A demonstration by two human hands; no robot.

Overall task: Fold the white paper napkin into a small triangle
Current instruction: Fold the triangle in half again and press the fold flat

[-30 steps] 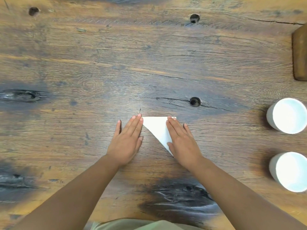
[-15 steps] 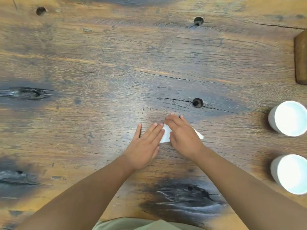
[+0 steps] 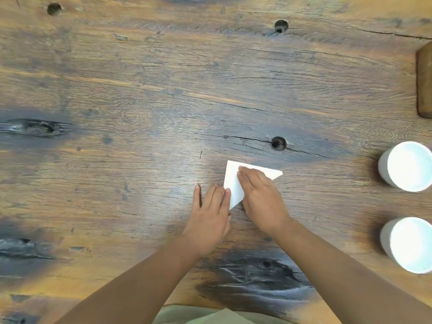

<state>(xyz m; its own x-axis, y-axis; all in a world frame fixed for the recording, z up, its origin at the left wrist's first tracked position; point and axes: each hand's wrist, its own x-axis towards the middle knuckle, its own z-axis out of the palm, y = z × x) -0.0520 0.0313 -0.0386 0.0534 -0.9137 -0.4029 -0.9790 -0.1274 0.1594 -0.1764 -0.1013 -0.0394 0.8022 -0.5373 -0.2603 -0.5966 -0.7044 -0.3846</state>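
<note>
Right hand (image 3: 261, 199) is pressing flat-fingered on the napkin (image 3: 232, 178) (already a triangle); left hand (image 3: 210, 216), fingers straight, is touching its edge.

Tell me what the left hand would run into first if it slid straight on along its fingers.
The white napkin. The left hand points away and slightly right, fingertips at the napkin's left edge, just short of the right hand lying on it. Whether they touch the paper is unclear.
</note>
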